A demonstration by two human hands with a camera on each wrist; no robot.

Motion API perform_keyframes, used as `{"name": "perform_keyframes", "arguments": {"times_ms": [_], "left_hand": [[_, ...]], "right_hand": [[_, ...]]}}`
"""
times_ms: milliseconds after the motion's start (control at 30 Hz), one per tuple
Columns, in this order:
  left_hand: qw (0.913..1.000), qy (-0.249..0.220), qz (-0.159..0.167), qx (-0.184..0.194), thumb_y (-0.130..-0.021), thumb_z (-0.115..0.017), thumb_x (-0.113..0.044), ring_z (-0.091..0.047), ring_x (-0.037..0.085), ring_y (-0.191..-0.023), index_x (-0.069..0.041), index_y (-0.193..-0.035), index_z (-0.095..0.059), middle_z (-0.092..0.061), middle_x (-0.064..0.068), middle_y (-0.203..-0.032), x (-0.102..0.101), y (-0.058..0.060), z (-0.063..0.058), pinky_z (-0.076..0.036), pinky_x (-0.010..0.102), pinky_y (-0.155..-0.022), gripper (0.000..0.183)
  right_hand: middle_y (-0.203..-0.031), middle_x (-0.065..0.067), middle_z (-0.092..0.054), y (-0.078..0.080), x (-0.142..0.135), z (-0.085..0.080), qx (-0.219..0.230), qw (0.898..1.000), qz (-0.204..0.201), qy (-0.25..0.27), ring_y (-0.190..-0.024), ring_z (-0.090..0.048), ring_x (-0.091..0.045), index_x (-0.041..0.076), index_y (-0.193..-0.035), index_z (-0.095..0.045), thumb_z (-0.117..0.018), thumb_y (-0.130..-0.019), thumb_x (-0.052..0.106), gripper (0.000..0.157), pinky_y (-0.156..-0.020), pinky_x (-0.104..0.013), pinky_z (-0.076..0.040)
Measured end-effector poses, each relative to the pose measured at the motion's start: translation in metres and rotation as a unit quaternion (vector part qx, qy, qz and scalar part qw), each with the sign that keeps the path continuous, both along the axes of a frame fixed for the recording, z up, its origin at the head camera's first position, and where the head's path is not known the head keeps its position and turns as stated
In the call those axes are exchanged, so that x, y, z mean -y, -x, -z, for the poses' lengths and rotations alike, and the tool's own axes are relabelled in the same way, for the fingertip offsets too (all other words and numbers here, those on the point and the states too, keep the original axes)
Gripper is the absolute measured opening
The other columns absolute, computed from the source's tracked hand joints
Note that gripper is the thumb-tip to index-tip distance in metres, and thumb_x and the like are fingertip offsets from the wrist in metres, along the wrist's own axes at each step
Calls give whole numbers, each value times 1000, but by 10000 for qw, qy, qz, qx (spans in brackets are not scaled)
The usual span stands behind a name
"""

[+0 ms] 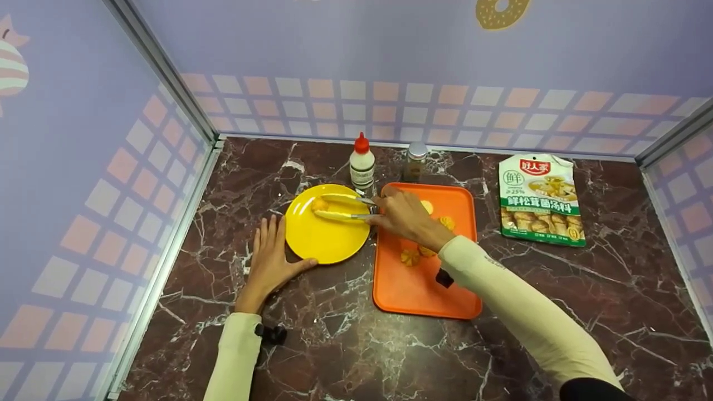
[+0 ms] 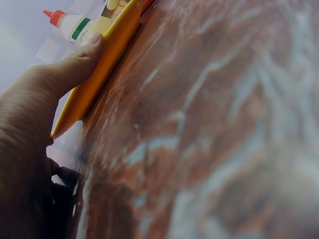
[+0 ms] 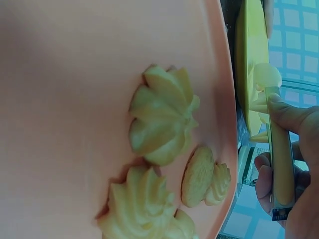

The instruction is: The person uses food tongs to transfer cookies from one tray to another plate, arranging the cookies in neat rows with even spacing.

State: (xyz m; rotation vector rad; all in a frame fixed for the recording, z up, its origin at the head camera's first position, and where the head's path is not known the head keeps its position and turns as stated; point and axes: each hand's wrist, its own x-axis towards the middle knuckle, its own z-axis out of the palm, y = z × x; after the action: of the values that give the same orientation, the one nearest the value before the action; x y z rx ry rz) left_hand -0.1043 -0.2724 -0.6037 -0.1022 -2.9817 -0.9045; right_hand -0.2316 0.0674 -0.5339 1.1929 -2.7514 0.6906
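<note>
My right hand (image 1: 402,214) grips metal tongs (image 1: 365,216) with pale yellow tips, reaching left across the plate's rim. Between the tips, over the yellow plate (image 1: 328,245), is a small yellowish cookie (image 1: 320,204); in the right wrist view it shows as a pale round piece (image 3: 267,76). My left hand (image 1: 270,262) lies beside the plate with fingers straight along its left side. Its thumb touches the near rim, as the left wrist view shows too. Under my right forearm, the orange tray (image 1: 406,289) bears several cookies, including a ridged, star-shaped one (image 3: 162,117).
Behind the plate stands a squeeze bottle (image 1: 362,164) with a red tip, and a grey-lidded jar (image 1: 415,161) stands behind the tray. A green and white food pouch (image 1: 541,203) lies at the right. Patterned walls (image 1: 334,106) enclose the dark marbled table (image 1: 345,356).
</note>
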Motion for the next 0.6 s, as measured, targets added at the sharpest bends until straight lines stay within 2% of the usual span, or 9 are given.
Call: {"name": "perform_keyframes", "arguments": {"times_ms": [133, 433, 600], "left_hand": [[10000, -9, -14, 11, -82, -84, -73, 6, 45, -169, -2, -177, -9, -3, 28, -182, 0, 0, -1, 10, 57, -136, 140], [10000, -26, -35, -54, -81, -84, -75, 4, 46, -169, -2, -177, -11, -5, 28, -182, -1, 1, 2, 8, 59, -136, 141], [9999, -17, -44, -149, -81, -83, -75, 3, 47, -169, 0, -176, -12, -6, 30, -181, 0, 2, 4, 7, 60, -136, 141]], "right_hand": [[-89, -12, -54, 0, 1, 1, -103, 9999, 8, -73, -66, -51, -22, 1, -132, -80, -84, -101, 37, 48, -58, -39, -48], [-99, -15, -63, -4, -3, -1, -137, 9997, 16, 184, -70, -61, -25, -1, -124, -81, -88, -98, 32, 42, -60, -42, -57], [-103, -17, -67, -5, -9, -4, -80, 9996, 88, 240, -72, -65, -27, 1, -134, -79, -87, -98, 31, 47, -61, -43, -60]]}}
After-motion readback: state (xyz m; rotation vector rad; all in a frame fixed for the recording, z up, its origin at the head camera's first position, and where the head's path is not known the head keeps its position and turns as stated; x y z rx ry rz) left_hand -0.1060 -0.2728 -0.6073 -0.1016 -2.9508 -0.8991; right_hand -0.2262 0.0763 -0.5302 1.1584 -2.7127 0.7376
